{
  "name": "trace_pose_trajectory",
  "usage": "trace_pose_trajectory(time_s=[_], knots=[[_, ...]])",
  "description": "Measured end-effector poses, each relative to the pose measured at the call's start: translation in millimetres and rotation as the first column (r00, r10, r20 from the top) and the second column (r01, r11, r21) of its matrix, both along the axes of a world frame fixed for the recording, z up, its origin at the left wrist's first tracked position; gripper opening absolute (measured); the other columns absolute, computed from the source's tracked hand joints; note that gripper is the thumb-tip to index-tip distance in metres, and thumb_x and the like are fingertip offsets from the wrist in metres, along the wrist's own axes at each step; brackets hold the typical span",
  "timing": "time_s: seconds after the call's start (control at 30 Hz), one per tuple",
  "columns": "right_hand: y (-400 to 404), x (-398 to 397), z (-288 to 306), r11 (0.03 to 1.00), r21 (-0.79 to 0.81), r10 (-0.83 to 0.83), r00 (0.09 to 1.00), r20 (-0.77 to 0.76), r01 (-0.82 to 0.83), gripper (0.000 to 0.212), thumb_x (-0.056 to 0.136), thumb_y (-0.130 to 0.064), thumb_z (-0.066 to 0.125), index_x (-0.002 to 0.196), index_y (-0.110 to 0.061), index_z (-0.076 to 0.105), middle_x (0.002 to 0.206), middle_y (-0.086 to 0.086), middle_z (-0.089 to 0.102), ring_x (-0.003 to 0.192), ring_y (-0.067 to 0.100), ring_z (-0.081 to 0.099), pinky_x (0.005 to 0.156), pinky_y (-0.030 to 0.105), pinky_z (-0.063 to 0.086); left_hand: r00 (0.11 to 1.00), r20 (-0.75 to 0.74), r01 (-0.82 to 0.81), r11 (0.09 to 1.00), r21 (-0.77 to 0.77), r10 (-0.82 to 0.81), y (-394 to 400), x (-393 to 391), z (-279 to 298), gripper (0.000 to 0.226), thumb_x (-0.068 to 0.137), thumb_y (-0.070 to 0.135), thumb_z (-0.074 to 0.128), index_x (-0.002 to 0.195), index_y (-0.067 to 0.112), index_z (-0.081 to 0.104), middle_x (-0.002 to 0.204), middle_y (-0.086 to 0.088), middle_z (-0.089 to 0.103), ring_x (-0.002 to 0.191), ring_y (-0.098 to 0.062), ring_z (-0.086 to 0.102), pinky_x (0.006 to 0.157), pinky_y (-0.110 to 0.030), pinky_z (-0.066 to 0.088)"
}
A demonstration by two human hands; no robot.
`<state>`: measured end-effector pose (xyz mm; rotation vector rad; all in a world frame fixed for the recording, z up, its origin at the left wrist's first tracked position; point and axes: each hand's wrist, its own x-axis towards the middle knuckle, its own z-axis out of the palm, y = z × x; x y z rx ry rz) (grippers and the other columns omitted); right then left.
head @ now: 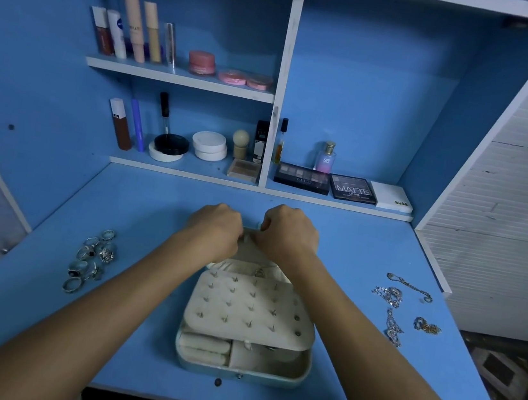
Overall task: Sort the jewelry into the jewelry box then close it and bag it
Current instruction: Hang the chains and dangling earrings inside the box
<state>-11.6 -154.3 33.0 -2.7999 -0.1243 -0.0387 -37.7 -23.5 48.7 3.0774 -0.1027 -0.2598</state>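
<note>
Nearest the viewer, the open box (242, 370) sits on the blue surface (350, 379), close to its front edge and midway across. Its tray shows cream rolls on the left and a compartment on the right. A cream panel (250, 308) studded with small earrings lies tilted over the tray and covers its far part.

Left of the box, well apart from it, a cluster of rings (92, 259) lies on the surface. On the right side, also well apart, lie several chains (401, 305), loosely spread.

Both forearms reach forward over the box. The left hand (215, 228) and the right hand (288, 235) meet just beyond the panel, at the upright lid. Their fingers are curled and pinch something small and pale between them at the lid's top edge; what exactly they pinch cannot be told.

Farther back, a low shelf (192, 172) carries jars, tubes, a perfume bottle (326, 158) and three palettes (341, 186). A higher shelf (178, 77) holds tubes and pink jars.
</note>
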Motion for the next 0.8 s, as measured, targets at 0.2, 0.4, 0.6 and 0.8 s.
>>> trace_pose_trajectory(time_s=[0.2, 0.4, 0.6, 0.8], knots=[[-2.4, 0.2, -2.4, 0.996, 0.072, -0.043, 0.998, -0.034, 0.046, 0.013, 0.084, -0.022, 0.064, 0.072, -0.021, 0.059, 0.078, -0.002, 0.059, 0.072, 0.021, 0.057, 0.051, 0.021, 0.031, 0.999, -0.025, -0.020, 1.000, 0.020, 0.020, -3.3, 3.0, 3.1, 0.029, 0.089, 0.005, 0.049, 0.106, 0.013, 0.071, 0.094, -0.005, 0.049, 0.082, -0.025, 0.050, 0.065, -0.031, 0.040], [-8.3, -0.1, 0.9, 0.996, 0.086, -0.018, 0.994, -0.109, 0.027, 0.014, 0.082, -0.026, 0.067, 0.071, -0.021, 0.060, 0.076, -0.003, 0.058, 0.070, 0.019, 0.056, 0.054, 0.021, 0.036, 0.998, -0.058, -0.005, 0.999, -0.044, 0.002, -0.4, 1.2, 7.8, 0.036, 0.086, 0.008, 0.050, 0.109, 0.021, 0.074, 0.114, -0.004, 0.063, 0.096, -0.025, 0.059, 0.083, -0.036, 0.055], [-28.2, 2.2, 13.1, 0.997, 0.073, 0.041, 0.979, -0.198, -0.027, 0.010, 0.076, -0.033, 0.076, 0.081, -0.026, 0.071, 0.088, -0.006, 0.067, 0.080, 0.017, 0.063, 0.064, 0.025, 0.046, 0.991, -0.117, 0.024, 0.960, -0.279, -0.059, 0.8, -1.3, 20.2, 0.031, 0.093, 0.013, 0.051, 0.105, 0.030, 0.073, 0.104, 0.003, 0.072, 0.086, -0.013, 0.067, 0.073, -0.026, 0.053], [-43.9, 6.8, 26.3, 0.982, 0.158, 0.132, 0.970, -0.206, -0.100, 0.008, 0.080, -0.024, 0.072, 0.076, -0.031, 0.074, 0.082, -0.008, 0.070, 0.077, 0.012, 0.067, 0.067, 0.024, 0.056, 0.970, -0.229, -0.092, 0.749, -0.656, -0.082, -5.4, -4.8, 23.9, 0.013, 0.097, 0.012, 0.055, 0.100, 0.020, 0.065, 0.088, 0.002, 0.076, 0.079, -0.008, 0.074, 0.090, -0.040, 0.055]])
